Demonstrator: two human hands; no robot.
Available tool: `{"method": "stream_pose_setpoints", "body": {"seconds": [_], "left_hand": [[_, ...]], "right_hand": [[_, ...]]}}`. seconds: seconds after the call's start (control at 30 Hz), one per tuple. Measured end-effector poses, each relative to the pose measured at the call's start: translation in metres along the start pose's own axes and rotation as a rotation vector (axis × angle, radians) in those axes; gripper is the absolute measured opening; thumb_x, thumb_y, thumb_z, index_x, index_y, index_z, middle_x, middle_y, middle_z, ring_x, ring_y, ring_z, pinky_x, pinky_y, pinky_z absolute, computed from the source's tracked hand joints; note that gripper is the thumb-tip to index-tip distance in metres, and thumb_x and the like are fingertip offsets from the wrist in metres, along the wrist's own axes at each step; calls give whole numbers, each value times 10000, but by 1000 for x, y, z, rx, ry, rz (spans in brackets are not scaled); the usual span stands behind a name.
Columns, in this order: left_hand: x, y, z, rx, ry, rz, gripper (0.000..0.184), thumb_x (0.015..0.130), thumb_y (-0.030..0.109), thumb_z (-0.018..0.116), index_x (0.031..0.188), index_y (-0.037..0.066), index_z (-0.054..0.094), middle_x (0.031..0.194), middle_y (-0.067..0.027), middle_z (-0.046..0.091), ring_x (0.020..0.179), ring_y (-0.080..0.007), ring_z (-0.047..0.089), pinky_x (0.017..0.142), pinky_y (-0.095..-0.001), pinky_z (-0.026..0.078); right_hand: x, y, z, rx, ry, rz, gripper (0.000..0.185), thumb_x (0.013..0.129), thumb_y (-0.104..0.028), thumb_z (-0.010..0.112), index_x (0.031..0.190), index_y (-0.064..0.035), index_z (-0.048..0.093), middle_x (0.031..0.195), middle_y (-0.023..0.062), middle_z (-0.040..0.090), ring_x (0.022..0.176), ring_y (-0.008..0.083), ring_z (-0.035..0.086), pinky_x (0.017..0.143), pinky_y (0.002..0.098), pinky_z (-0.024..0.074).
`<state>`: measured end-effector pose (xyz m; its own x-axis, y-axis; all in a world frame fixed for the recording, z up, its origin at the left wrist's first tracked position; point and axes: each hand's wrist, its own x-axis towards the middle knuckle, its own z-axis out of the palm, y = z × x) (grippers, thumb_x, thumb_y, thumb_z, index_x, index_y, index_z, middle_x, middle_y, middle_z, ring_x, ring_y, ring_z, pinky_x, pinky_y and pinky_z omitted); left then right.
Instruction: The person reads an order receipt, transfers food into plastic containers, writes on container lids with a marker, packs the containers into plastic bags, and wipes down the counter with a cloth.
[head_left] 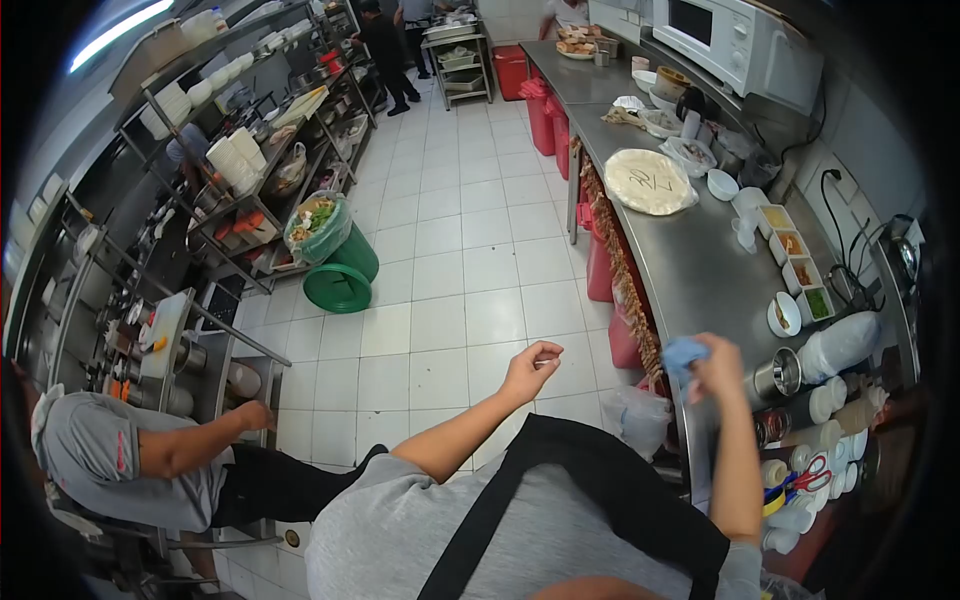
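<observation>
My right hand grips a crumpled blue cloth at the near left edge of the steel counter. The cloth bunches out in front of the fingers. My left hand hangs in the air over the tiled floor, away from the counter. Its fingers are loosely curled with a gap to the thumb, and no object shows in it. To the right of the cloth stands a steel container, with a small white bowl behind it.
A round, wrapped pale stack lies farther along the counter, near condiment trays and a microwave. Red bins stand below. A co-worker is at my left. A green bin with its lid stands across the aisle.
</observation>
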<state>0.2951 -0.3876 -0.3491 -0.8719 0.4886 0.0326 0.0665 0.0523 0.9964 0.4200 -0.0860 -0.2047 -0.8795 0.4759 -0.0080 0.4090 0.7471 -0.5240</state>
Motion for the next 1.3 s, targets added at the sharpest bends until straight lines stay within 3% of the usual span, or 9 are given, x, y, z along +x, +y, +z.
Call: {"method": "stream_pose_setpoints", "body": {"seconds": [0.07, 0.23, 0.33, 0.37, 0.67, 0.73, 0.77, 1.03, 1.3], "left_hand": [[0, 3, 1, -12, 1, -8, 193, 845, 62, 601, 1036, 39, 592, 1003, -39, 629, 918, -130, 600, 797, -253, 478], [-4, 7, 31, -333, -221, -296, 361, 882, 255, 586, 1191, 96, 490, 1175, -76, 536, 1093, -187, 501, 892, -377, 436], [-7, 15, 54, -737, -258, -794, 486, 893, 434, 527, 1274, 155, 411, 1264, -79, 465, 1183, -234, 425, 912, -473, 404], [-12, 13, 60, -874, -262, -982, 527, 892, 492, 504, 1299, 179, 386, 1288, -75, 443, 1208, -250, 400, 915, -509, 394], [-24, 8, 102, -1219, -452, -670, 522, 945, 535, 273, 1149, 123, 520, 1063, -79, 597, 984, -245, 577, 845, -400, 478], [-31, -38, 103, -1224, -825, -631, 552, 938, 564, 252, 1072, 115, 543, 793, -76, 635, 607, -207, 611, 562, -314, 519], [-38, -25, 103, -888, -587, -702, 580, 927, 588, 252, 1034, 113, 567, 673, -73, 617, 460, -178, 556, 471, -275, 485], [-59, 24, 78, -1218, -443, -845, 557, 937, 532, 321, 1185, 60, 481, 1037, -149, 609, 880, -241, 636, 772, -345, 526], [-42, 18, 71, -704, -525, -617, 488, 905, 426, 489, 1264, 98, 456, 1217, -139, 516, 1110, -282, 518, 859, -407, 459]], "right_hand": [[25, 46, -19, -236, 27, 156, 282, 719, -21, 622, 996, -70, 637, 678, 137, 658, 637, 300, 667, 633, 387, 536], [28, 104, 77, -243, 277, 537, 307, 827, -178, 537, 1089, -19, 540, 1104, 240, 568, 1109, 380, 504, 925, 466, 391], [-13, 52, 99, -519, -16, -101, 309, 766, -120, 567, 1060, -25, 571, 1082, 232, 548, 1043, 397, 509, 936, 456, 384], [-34, 34, 105, -113, -16, -189, 423, 642, -38, 689, 1052, -33, 586, 1041, 205, 574, 1018, 363, 530, 892, 415, 427], [-87, -6, 142, 32, 113, -685, 690, 737, -127, 642, 1361, -59, 355, 1275, 279, 400, 1135, 445, 419, 960, 487, 351], [-96, 0, 149, 155, 6, -554, 566, 707, -51, 624, 1259, -67, 505, 1126, 259, 518, 1026, 423, 492, 882, 455, 409], [-95, 18, 164, 207, -23, -499, 471, 693, -48, 645, 1159, -81, 588, 1010, 221, 569, 917, 391, 541, 794, 429, 448], [-93, -7, 156, 277, -18, -405, 306, 774, -87, 646, 1075, -48, 603, 972, 161, 563, 838, 278, 574, 689, 339, 462], [-90, 1, 164, 1603, -270, 365, 429, 920, -257, 486, 1310, -102, 393, 1005, 61, 565, 810, 150, 579, 687, 276, 495]]}}
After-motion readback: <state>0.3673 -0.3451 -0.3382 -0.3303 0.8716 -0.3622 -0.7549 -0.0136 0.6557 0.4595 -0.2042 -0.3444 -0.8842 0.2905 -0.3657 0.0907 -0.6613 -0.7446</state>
